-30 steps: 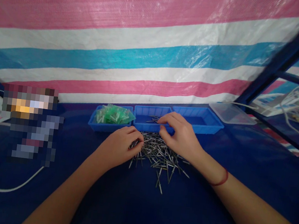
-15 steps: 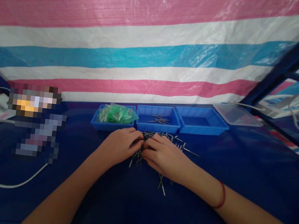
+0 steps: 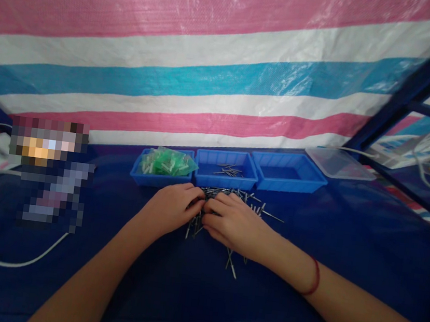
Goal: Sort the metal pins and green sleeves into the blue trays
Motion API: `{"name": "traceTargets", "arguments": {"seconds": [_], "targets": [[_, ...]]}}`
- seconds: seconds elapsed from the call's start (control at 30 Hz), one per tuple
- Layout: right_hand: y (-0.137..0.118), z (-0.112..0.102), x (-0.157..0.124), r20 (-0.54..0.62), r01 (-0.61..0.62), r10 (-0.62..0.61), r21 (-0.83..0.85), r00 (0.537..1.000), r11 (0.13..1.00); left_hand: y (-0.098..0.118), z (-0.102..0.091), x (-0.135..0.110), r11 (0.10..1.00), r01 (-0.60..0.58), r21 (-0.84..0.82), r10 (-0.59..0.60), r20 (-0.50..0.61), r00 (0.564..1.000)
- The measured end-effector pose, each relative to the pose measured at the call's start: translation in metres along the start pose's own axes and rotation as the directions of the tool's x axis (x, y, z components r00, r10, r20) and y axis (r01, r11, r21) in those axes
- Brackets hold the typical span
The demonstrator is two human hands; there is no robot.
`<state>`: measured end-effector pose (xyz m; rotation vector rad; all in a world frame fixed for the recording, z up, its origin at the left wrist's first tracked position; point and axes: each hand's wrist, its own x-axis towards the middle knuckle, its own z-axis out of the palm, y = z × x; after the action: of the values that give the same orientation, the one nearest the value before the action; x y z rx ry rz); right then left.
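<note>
A loose pile of metal blind rivets lies on the blue tabletop, long thin pins with thicker pale ends. My left hand reaches into the pile from the left, thumb and fingers curled together on rivets. Against it, nearly fingertip to fingertip, my right hand bends its fingers down over the rivets. Just what lies between the fingertips is mostly hidden. Several rivets stick out below and to the right of my right hand. Behind the pile, the middle blue bin holds several rivets.
The left blue bin holds green-and-clear plastic bags of small parts. To the right is another blue bin, beside a clear plastic lid. White cables and blurred-out items lie at the left. A striped sheet hangs behind.
Both hands stay at the pile in almost the same pose. The whole view has shifted very slightly; no rivet has visibly left the pile.
</note>
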<state>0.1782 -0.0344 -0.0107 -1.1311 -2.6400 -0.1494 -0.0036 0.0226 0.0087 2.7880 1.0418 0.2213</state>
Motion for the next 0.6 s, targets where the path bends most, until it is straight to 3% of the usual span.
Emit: {"name": "traceTargets", "arguments": {"seconds": [0.27,0.6], "targets": [[-0.003,0.003,-0.002,0.008,0.021,-0.022,0.13,1.0,0.991,0.0,-0.002,-0.001,1.0,-0.002,0.004,0.002,-0.014,1.0],[0.008,-0.004,-0.002,-0.049,-0.032,0.027,-0.096,0.998,0.995,0.003,-0.004,0.0,1.0,-0.001,-0.005,0.001,-0.029,1.0]]}}
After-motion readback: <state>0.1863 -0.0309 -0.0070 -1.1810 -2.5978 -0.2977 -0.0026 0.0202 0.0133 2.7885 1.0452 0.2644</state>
